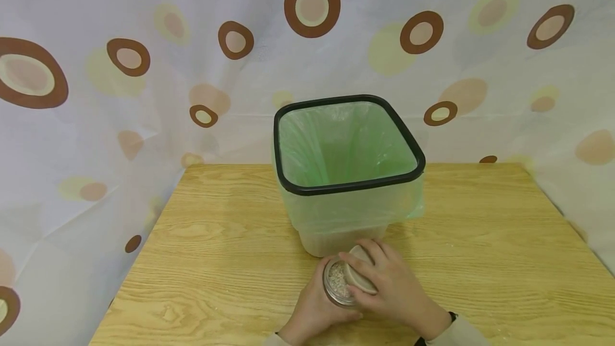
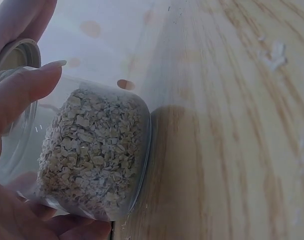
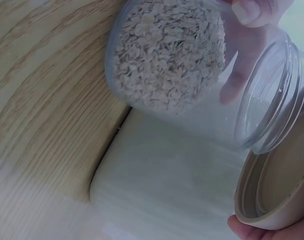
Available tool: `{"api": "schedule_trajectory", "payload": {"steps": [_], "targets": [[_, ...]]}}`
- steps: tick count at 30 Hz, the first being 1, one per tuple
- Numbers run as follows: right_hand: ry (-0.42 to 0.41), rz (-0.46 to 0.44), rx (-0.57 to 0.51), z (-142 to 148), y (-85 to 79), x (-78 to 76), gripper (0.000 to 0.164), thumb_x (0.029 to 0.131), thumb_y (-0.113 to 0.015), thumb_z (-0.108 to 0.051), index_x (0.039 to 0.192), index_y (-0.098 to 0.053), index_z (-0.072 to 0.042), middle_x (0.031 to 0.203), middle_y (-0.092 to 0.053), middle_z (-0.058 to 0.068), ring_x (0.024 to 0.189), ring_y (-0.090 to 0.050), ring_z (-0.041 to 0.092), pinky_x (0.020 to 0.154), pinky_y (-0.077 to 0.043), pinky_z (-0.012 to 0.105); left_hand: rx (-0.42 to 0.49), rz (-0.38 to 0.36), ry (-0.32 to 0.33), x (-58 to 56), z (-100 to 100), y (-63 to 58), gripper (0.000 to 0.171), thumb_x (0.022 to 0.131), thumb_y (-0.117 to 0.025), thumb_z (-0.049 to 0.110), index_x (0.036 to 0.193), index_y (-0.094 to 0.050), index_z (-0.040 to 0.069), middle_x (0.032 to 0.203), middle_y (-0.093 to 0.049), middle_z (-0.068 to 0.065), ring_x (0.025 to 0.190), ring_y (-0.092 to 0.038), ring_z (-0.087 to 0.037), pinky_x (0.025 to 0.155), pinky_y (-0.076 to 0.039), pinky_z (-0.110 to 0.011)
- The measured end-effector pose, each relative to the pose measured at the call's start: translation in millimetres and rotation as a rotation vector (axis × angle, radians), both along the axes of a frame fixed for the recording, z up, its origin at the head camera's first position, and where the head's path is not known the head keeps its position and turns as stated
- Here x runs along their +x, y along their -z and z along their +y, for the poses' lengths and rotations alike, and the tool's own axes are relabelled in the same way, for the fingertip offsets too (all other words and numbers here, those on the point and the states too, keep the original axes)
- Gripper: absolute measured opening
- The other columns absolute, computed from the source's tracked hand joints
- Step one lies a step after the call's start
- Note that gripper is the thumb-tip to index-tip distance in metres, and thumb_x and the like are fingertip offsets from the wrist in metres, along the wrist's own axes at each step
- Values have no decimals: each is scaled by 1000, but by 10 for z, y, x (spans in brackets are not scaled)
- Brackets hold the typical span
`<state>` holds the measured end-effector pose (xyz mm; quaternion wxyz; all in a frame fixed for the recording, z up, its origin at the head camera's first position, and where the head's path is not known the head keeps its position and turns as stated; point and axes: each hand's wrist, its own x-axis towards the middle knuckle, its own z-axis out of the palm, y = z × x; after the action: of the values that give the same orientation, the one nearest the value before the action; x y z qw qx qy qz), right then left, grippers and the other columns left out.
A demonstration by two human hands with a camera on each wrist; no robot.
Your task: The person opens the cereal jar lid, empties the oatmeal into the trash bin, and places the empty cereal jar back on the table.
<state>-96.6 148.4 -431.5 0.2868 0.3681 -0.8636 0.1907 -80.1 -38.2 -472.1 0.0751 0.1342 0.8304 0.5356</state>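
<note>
A clear jar (image 3: pixel 231 100) of oat flakes (image 2: pixel 97 145) stands near the table's front with its threaded mouth uncovered; the flakes fill only its lower part. My left hand (image 1: pixel 317 303) grips the jar round its side, thumb on one side and fingers on the other. In my right hand (image 1: pixel 399 287) is a beige screw lid (image 1: pixel 360 271), held tilted at the right edge of the jar's mouth. Its hollow underside shows in the right wrist view, close beside the rim.
Just behind the hands stands a bin with a black rim (image 1: pixel 355 187) and a pale green liner bag (image 1: pixel 346 207). Small white crumbs (image 2: pixel 275 56) lie on the wooden table (image 1: pixel 216 260). A patterned sheet (image 1: pixel 158 138) hangs behind and at the sides.
</note>
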Motion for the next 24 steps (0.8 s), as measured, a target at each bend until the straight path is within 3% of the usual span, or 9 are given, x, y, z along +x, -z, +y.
{"api": "schedule_trajectory", "payload": {"steps": [11, 24], "targets": [[35, 0, -3, 122, -31, 30, 50, 99, -38, -54, 121, -66, -19, 113, -60, 16, 98, -56, 35, 77, -48, 52, 46, 4, 1, 4, -23, 17, 99, 57, -95, 24, 138, -39, 19, 132, -54, -4, 120, -53, -26, 96, -45, -42], [68, -1, -9, 225, -6, 56, 53, 99, -35, -54, 119, -68, -17, 114, -60, 15, 97, -58, 34, 74, -50, 52, 82, -16, -1, 9, -62, 9, 98, 58, -95, 23, 138, -39, 19, 133, -54, -2, 122, -52, -27, 98, -42, -47]]}}
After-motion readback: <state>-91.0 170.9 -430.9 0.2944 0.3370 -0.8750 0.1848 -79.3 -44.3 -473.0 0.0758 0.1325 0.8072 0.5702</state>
